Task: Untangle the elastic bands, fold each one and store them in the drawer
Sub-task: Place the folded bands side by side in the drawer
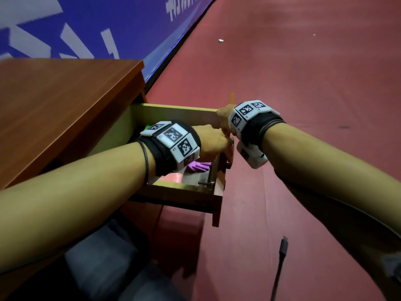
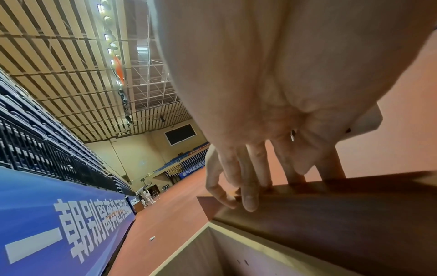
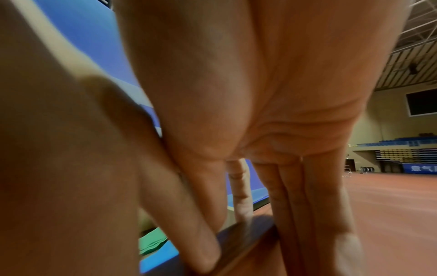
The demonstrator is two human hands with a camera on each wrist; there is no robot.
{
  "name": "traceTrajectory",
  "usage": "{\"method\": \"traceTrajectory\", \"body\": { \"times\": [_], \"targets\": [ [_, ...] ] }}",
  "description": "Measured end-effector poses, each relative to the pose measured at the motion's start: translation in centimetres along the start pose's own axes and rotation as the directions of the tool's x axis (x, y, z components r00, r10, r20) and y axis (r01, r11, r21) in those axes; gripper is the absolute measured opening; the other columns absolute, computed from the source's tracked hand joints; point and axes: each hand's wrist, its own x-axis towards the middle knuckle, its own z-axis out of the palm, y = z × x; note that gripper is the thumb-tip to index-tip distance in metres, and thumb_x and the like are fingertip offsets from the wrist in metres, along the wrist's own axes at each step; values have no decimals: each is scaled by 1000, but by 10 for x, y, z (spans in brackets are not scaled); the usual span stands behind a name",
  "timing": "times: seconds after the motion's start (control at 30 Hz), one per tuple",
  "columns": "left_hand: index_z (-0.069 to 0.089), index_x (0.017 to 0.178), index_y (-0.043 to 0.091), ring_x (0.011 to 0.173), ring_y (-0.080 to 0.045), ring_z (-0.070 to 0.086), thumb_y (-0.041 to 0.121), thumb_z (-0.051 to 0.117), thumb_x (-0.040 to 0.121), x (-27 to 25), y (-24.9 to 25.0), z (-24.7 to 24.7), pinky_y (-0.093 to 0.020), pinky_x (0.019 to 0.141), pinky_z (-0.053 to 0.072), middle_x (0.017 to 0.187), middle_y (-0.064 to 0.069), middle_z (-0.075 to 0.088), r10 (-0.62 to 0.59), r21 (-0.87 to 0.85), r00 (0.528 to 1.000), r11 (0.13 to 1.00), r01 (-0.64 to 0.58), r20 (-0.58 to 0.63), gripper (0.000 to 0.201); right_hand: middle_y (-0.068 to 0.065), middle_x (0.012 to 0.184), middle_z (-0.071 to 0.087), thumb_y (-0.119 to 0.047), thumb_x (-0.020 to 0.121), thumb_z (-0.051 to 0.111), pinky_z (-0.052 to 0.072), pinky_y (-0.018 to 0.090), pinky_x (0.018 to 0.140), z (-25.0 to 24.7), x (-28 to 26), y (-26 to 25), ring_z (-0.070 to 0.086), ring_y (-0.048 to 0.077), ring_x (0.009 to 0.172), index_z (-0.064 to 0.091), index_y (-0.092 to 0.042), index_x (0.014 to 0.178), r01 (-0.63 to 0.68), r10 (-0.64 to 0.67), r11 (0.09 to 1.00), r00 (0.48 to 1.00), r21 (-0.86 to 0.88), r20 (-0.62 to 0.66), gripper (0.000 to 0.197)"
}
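Observation:
The light wooden drawer (image 1: 173, 109) stands pulled out from the desk. Folded bands lie inside it: a purple one (image 1: 198, 166), a pink one (image 1: 173, 178) and a green one (image 1: 148, 127), largely hidden by my left wrist. The right wrist view shows the green band (image 3: 153, 240) beside a blue one (image 3: 156, 261). My left hand (image 1: 214, 144) rests with nearly straight fingers (image 2: 248, 198) on the top edge of the drawer front (image 2: 331, 214). My right hand (image 1: 223, 120) pinches the far end of that drawer front (image 3: 248, 235), thumb inside and fingers outside.
The red-brown desk top (image 1: 54, 109) lies to the left, against a blue banner wall (image 1: 86, 29). Red sports floor (image 1: 303, 83) spreads to the right, with a paper scrap (image 1: 221, 40) and a black cable (image 1: 282, 257). My knees (image 1: 104, 268) sit below the drawer.

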Motion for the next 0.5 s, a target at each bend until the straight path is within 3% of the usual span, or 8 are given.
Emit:
{"method": "traceTrajectory", "body": {
  "times": [0.07,0.13,0.17,0.23,0.33,0.4,0.47,0.5],
  "targets": [
    [61,133,33,133,-14,44,-3,46,91,-2,3,-5,-29,107,39,147,15,48,-52,8,998,999,52,34,57,5,62,59,-24,73,76,59,44,68,-5,1,-7,66,31,64,51,-17,67,24,-22,999,998,23,-63,27],
    [62,132,32,130,-15,46,1,47,94,-5,0,-6,-20,95,35,146,15,49,-111,-6,993,994,112,47,51,6,60,49,-20,78,69,56,53,81,-22,-26,-22,60,33,67,36,-18,64,68,-63,997,992,37,-106,36],
    [62,132,32,129,-16,47,2,48,94,-7,-3,-5,-19,91,34,145,14,50,-123,-13,991,992,124,58,50,5,62,46,-17,82,66,52,56,88,-27,-41,-29,56,33,70,36,-17,67,89,-84,995,990,39,-111,34],
    [64,130,33,127,-19,50,3,48,93,-13,-12,0,-25,95,38,143,10,51,-121,-9,989,993,122,82,50,5,70,46,-11,88,59,45,57,98,-37,-63,-43,50,31,77,39,-13,80,80,-71,994,990,74,-121,22],
    [67,124,33,121,-23,55,3,47,91,-26,-29,10,-34,96,45,138,6,55,-150,-20,985,988,152,87,49,12,83,59,-9,90,56,47,49,89,-41,-71,-58,59,36,88,43,-9,80,111,-87,984,982,142,-169,17],
    [69,119,29,116,-25,58,6,48,91,-38,-38,17,-36,91,48,132,3,59,-162,-5,983,987,163,90,42,20,114,64,-12,93,58,45,39,83,-41,-66,-67,62,36,106,56,-6,98,141,-101,968,976,207,-195,8],
    [70,115,21,116,-27,57,18,50,94,-50,-49,29,-38,87,50,125,-2,62,-187,70,979,981,181,87,29,18,133,57,-20,95,60,42,35,85,-46,-57,-86,57,33,117,57,-4,124,170,-119,951,972,258,-200,33],
    [71,114,19,118,-26,54,25,50,96,-53,-52,35,-39,88,49,123,-3,62,-189,110,979,978,180,81,28,16,133,58,-23,95,61,41,33,82,-47,-55,-92,58,32,114,57,-4,127,162,-116,954,975,254,-188,37]
  ]
}}
